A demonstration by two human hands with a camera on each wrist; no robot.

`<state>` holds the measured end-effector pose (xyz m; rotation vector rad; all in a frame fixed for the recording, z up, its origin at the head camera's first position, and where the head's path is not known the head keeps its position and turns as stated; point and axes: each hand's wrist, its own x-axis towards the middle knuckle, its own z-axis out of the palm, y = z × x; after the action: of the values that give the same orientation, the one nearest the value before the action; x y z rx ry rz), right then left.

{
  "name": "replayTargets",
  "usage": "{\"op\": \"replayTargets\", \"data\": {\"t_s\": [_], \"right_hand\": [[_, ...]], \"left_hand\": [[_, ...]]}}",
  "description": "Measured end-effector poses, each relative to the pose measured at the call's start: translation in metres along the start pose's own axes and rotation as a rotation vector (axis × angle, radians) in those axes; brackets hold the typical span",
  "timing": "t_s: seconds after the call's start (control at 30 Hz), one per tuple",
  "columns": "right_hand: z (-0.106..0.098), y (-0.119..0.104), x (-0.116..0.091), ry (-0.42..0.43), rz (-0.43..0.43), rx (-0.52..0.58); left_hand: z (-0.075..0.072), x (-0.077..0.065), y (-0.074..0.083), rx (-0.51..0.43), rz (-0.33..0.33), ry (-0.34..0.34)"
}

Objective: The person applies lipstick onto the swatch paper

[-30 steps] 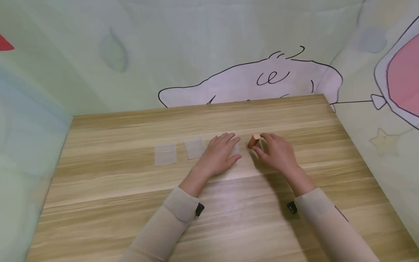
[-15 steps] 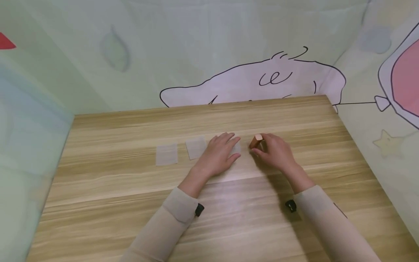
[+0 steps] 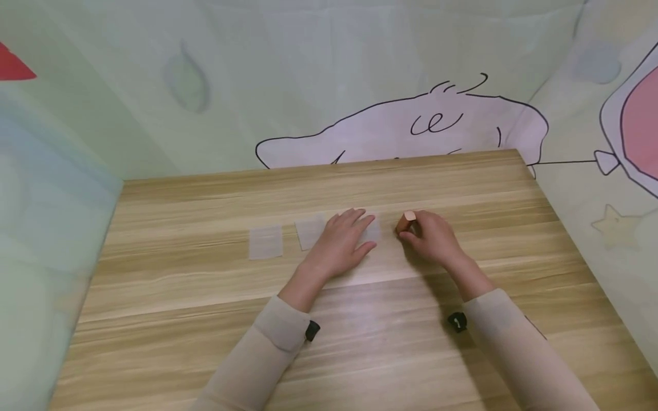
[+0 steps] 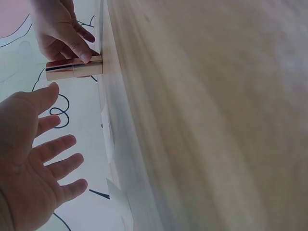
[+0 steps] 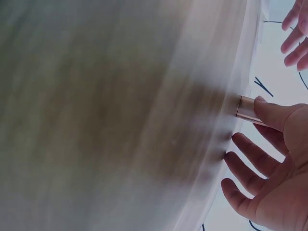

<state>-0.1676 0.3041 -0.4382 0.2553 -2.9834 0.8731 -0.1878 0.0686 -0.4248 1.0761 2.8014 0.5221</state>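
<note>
A shiny copper-coloured lipstick tube [image 3: 405, 223] stands on end on the wooden table, tilted little if at all. My right hand [image 3: 436, 238] pinches it between thumb and fingers from the right side. In the left wrist view the seam of the lipstick tube [image 4: 74, 69] shows, and its lower end meets the table. To the left, my left hand [image 3: 338, 244] hovers palm down with spread fingers, holding nothing. Under and beside it lie thin whitish square sheets: one sheet [image 3: 372, 229] is partly hidden by the fingers, and another sheet [image 3: 308, 233] by the hand's left side.
A further whitish sheet [image 3: 265, 242] lies at the left end of the row. The wood-grain table [image 3: 169, 319] reaches back to a printed cloth [image 3: 329, 68] with cartoon drawings. Dark small devices [image 3: 457, 322] sit at both wrists.
My right thumb and fingers have closed in on the lipstick tube, which stays about where it was on the table. The left hand keeps its place; the head view has shifted slightly.
</note>
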Motion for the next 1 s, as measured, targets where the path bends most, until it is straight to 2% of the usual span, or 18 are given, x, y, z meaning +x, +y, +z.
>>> {"op": "replayTargets", "data": {"t_s": [0.4, 0.53, 0.8, 1.0], "right_hand": [[0.0, -0.005, -0.002, 0.017, 0.007, 0.01], [0.001, -0.008, -0.004, 0.059, -0.002, 0.042], [0.0, -0.015, -0.007, 0.14, -0.092, 0.157], [-0.001, -0.018, -0.008, 0.196, -0.109, 0.155]], "left_hand": [[-0.005, -0.009, -0.003, -0.008, -0.016, 0.007], [-0.007, -0.011, -0.004, -0.001, -0.019, 0.015], [-0.011, -0.017, -0.005, -0.001, -0.027, 0.029], [-0.013, -0.022, -0.006, 0.004, -0.026, 0.043]]}}
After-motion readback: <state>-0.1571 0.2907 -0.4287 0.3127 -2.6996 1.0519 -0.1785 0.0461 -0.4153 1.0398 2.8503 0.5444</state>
